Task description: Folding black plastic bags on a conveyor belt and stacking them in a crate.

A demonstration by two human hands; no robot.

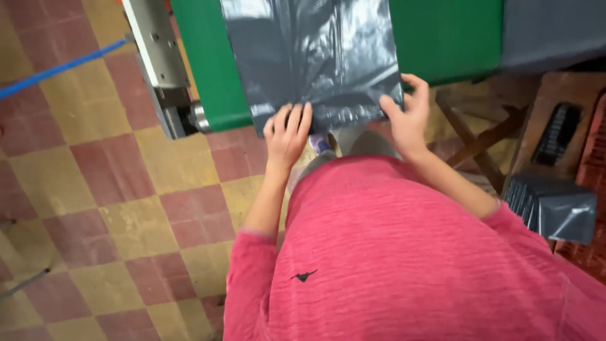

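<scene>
A dark grey plastic bag (312, 57) lies flat on a green conveyor belt (442, 35), its near edge hanging over the belt's end. My left hand (287, 136) grips the bag's near left edge, fingers on top. At the bag's near right corner my right hand (407, 113) holds the edge, thumb on top. I wear a pink long-sleeved top.
The belt's metal frame and roller (167, 69) stand at the left. A stack of folded grey bags (552, 205) rests at the right on a wooden stand (486, 136). A blue line (57, 66) crosses the red and yellow checkered tile floor (113, 189).
</scene>
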